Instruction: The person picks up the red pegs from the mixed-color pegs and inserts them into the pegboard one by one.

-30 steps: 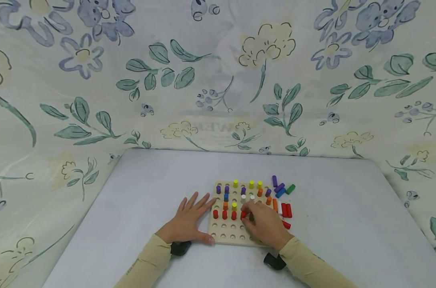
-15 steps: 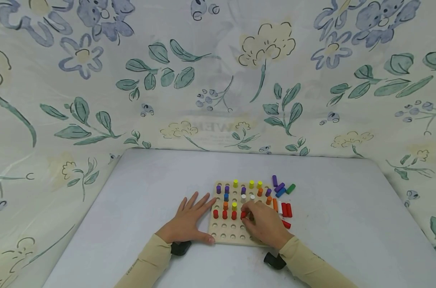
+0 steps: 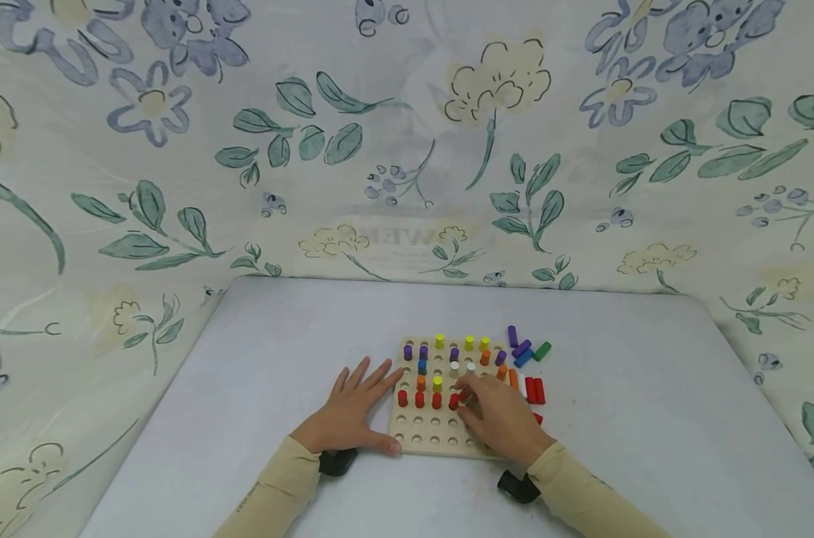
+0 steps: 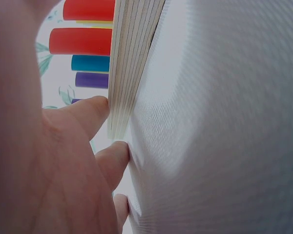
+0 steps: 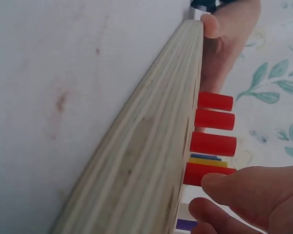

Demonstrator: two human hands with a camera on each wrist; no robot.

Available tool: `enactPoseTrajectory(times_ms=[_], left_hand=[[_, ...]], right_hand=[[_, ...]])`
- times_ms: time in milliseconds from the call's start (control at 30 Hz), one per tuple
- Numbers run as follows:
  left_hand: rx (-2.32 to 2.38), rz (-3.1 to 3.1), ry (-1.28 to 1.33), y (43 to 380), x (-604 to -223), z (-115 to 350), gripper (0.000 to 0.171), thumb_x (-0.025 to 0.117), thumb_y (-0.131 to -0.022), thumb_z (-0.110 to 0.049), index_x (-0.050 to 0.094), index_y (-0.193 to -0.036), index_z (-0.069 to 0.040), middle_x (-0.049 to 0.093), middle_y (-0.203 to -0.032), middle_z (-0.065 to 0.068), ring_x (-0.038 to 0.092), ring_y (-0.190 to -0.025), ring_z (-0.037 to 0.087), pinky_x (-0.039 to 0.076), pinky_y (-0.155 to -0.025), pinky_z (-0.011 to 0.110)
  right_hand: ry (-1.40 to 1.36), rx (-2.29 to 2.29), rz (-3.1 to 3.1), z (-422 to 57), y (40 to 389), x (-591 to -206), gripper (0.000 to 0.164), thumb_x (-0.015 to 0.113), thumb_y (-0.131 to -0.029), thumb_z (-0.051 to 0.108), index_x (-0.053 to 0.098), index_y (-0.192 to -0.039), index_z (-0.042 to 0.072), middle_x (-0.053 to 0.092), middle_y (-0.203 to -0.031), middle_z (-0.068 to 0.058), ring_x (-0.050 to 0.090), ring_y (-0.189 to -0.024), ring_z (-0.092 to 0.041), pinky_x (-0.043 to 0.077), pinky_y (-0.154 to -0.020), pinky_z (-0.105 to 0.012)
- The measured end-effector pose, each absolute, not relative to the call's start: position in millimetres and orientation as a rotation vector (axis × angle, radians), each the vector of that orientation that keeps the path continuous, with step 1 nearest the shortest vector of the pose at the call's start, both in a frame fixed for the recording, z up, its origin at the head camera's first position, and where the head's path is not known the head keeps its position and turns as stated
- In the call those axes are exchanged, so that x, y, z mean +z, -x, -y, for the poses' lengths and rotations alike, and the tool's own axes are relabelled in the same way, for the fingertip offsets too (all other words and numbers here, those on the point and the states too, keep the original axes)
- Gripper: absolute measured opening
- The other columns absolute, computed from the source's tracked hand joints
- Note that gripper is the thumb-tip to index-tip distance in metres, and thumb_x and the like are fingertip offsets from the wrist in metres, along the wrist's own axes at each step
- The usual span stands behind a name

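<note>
A wooden pegboard [image 3: 409, 430] lies on the table, with a row of upright red pegs across it. At the right end of that row stands a red peg [image 3: 453, 402]. My right hand [image 3: 504, 418] is beside it, thumb and index finger parted. In the right wrist view the thumb [image 5: 224, 187] overlaps this peg's end, while the index finger sits a little apart from it. My left hand [image 3: 349, 411] lies spread at the board's left edge, a fingertip against its side in the left wrist view. Purple, yellow, blue, orange and white pegs stand in the farther rows.
Right of the board lie loose pegs: red pegs [image 3: 535, 391], an orange peg [image 3: 513, 382], purple pegs [image 3: 512, 336], a blue peg [image 3: 524, 359] and a green peg [image 3: 543, 351]. The white table [image 3: 299, 329] ends against a floral cloth backdrop [image 3: 407, 202].
My right hand's fingers have parted from the red peg and moved slightly right; the peg stays standing in the board. The left hand has not moved.
</note>
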State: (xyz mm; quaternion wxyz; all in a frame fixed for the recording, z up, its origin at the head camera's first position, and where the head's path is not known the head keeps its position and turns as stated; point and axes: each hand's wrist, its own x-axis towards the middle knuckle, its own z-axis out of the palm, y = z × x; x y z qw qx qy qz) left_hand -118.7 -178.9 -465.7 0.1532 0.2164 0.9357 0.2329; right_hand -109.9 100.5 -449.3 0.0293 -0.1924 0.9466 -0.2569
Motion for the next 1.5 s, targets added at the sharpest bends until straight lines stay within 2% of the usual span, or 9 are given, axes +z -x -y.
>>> enactPoseTrajectory(times_ms=[233, 400, 600, 1000, 1500], left_hand=[[0.67, -2.682, -0.61, 119.4, -466.7, 178.1, 0.117, 0.081, -0.068, -0.069, 0.028, -0.161, -0.022, 0.016, -0.168, 0.007, -0.004, -0.154, 0.038, -0.005, -0.119, 0.064], [0.66, -2.688, -0.607, 119.1, -467.1, 177.6, 0.117, 0.081, -0.068, -0.069, 0.028, -0.161, -0.023, 0.016, -0.168, 0.006, -0.004, -0.154, 0.038, -0.006, -0.119, 0.063], [0.658, -2.685, -0.595, 119.3, -466.4, 176.6, 0.116, 0.081, -0.068, -0.068, 0.027, -0.161, -0.023, 0.015, -0.168, 0.005, -0.005, -0.154, 0.037, -0.007, -0.119, 0.063], [0.657, -2.681, -0.595, 119.0, -466.5, 176.9, 0.116, 0.081, -0.068, -0.068, 0.028, -0.161, -0.024, 0.015, -0.168, 0.005, -0.005, -0.154, 0.037, -0.007, -0.119, 0.063], [0.679, -2.674, -0.619, 118.8, -469.1, 179.4, 0.117, 0.08, -0.068, -0.07, 0.027, -0.161, -0.023, 0.014, -0.168, 0.005, -0.005, -0.154, 0.037, -0.005, -0.119, 0.063]], right_hand=[[0.49, -0.807, -2.938, -108.8, 106.7, -443.8, 0.032, 0.077, -0.09, 0.021, 0.068, -0.119, 0.014, 0.069, -0.104, 0.005, 0.066, -0.093, -0.012, 0.059, -0.081, -0.032], [0.438, -0.799, -2.944, -114.3, 107.2, -439.9, 0.034, 0.078, -0.089, 0.019, 0.067, -0.12, 0.012, 0.069, -0.105, 0.002, 0.066, -0.095, -0.016, 0.059, -0.083, -0.035], [0.427, -0.798, -2.986, -121.5, 108.3, -439.9, 0.028, 0.078, -0.089, 0.017, 0.069, -0.114, 0.012, 0.069, -0.102, 0.003, 0.065, -0.092, -0.014, 0.058, -0.08, -0.033], [0.373, -0.787, -2.995, -131.0, 109.5, -435.5, 0.026, 0.077, -0.09, 0.018, 0.068, -0.114, 0.012, 0.069, -0.102, 0.0, 0.064, -0.09, -0.015, 0.058, -0.079, -0.034], [0.382, -0.84, -3.052, -145.7, 111.6, -438.1, 0.023, 0.077, -0.089, 0.015, 0.068, -0.11, 0.011, 0.065, -0.093, 0.001, 0.057, -0.081, -0.015, 0.053, -0.069, -0.029]])
